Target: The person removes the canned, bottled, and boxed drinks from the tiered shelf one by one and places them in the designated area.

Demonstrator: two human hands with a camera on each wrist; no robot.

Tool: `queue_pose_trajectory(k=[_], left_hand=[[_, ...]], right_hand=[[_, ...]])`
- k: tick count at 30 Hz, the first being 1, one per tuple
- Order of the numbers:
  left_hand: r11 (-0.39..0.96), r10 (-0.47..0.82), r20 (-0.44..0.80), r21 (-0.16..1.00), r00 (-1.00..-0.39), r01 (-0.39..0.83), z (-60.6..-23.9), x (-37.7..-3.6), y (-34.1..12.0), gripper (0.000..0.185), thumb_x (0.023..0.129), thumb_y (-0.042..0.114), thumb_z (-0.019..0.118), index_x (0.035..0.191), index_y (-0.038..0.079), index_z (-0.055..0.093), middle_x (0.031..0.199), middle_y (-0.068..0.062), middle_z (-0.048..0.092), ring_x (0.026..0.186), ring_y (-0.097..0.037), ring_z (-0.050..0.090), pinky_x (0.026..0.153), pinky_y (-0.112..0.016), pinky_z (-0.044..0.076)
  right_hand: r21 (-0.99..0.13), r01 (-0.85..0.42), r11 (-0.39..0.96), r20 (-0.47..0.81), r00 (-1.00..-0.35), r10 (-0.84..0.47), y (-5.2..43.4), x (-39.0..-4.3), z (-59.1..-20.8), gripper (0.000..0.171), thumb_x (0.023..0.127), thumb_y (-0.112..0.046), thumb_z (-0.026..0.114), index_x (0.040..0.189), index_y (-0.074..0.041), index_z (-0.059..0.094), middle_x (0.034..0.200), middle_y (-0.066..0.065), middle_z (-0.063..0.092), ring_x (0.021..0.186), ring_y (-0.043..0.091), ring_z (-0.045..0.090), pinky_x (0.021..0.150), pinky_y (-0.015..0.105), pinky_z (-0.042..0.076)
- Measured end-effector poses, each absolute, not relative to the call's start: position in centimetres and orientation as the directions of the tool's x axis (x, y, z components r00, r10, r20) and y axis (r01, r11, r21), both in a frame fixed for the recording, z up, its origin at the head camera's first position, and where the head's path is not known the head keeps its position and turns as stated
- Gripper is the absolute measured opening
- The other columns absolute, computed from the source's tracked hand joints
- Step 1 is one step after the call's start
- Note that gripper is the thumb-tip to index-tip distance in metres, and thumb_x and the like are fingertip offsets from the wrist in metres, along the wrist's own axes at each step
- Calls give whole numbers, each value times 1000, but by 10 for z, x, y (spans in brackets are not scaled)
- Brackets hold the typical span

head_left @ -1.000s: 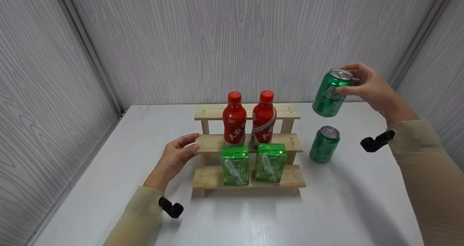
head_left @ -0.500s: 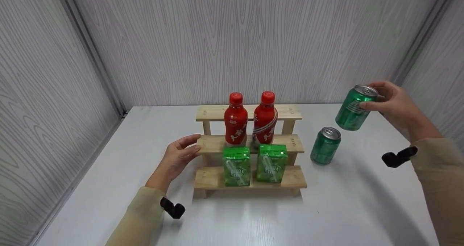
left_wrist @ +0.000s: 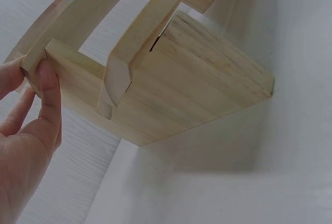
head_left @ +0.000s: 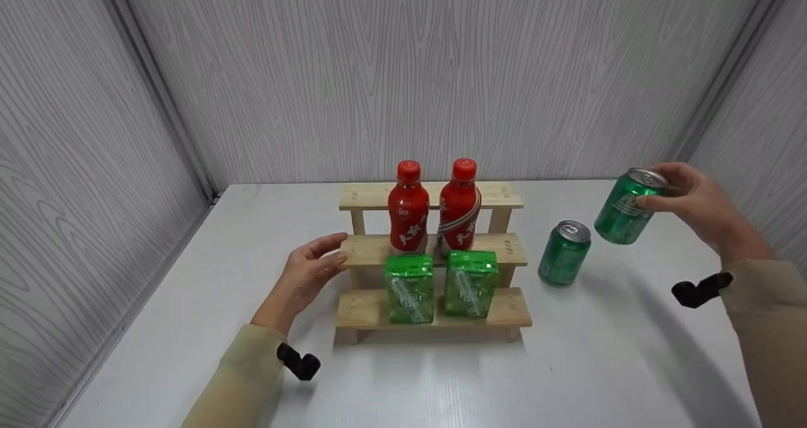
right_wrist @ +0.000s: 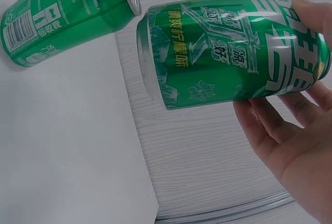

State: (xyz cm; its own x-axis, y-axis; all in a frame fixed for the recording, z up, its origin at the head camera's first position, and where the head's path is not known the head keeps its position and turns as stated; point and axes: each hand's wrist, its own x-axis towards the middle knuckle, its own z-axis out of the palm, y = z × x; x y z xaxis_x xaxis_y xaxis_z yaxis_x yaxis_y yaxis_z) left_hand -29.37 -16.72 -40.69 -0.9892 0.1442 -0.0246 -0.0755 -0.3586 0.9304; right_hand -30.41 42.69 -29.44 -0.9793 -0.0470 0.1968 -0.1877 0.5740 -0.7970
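Note:
My right hand [head_left: 693,201] grips a green can [head_left: 627,208] by its top, tilted, in the air above the table's right side; the right wrist view shows this held can [right_wrist: 228,47] close up. A second green can [head_left: 564,253] [right_wrist: 62,19] stands upright on the table just right of the wooden stepped rack [head_left: 365,308]. My left hand [head_left: 309,270] holds the left end of the rack's middle step, thumb on top; the fingertips [left_wrist: 44,86] press the wood. Two red bottles [head_left: 408,207] stand on the middle step and two green cartons [head_left: 410,288] on the bottom step.
The rack's top step [head_left: 365,196] holds nothing. White tabletop [head_left: 441,384] stretches in front of the rack. Grey wood-grain walls [head_left: 75,163] close in the table at the back and both sides.
My right hand has carried the held can down and to the right, from above the standing can to beside it on its right. The left hand and rack have stayed put.

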Motion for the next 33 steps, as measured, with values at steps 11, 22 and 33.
queue_pose_trajectory(k=[11,22,33], left_hand=[[-339,132,-40,937,-991,-82,-404,-294,-167,55,79,-1,71,129,-4,49,127,-14,45,105,-22,56,88,-30,47],[-344,137,-39,935,-990,-85,-405,-293,-167,53,80,-2,70,129,-4,49,127,-14,46,102,-21,56,87,-30,48],[-332,142,-43,939,-989,-88,-404,-293,-166,56,80,0,71,131,-3,47,128,-13,44,104,-21,55,90,-31,47]], right_hand=[[-802,-189,567,208,-978,-31,436,-305,-329,55,83,-19,71,128,-6,42,110,-9,53,95,6,54,76,15,44],[-790,-186,584,185,-981,-63,444,-304,-364,52,82,-25,73,123,-9,47,109,-9,53,93,7,54,74,19,44],[-768,-156,621,151,-987,-62,445,-306,-385,60,81,-29,73,126,-2,43,115,4,50,98,13,49,74,21,45]])
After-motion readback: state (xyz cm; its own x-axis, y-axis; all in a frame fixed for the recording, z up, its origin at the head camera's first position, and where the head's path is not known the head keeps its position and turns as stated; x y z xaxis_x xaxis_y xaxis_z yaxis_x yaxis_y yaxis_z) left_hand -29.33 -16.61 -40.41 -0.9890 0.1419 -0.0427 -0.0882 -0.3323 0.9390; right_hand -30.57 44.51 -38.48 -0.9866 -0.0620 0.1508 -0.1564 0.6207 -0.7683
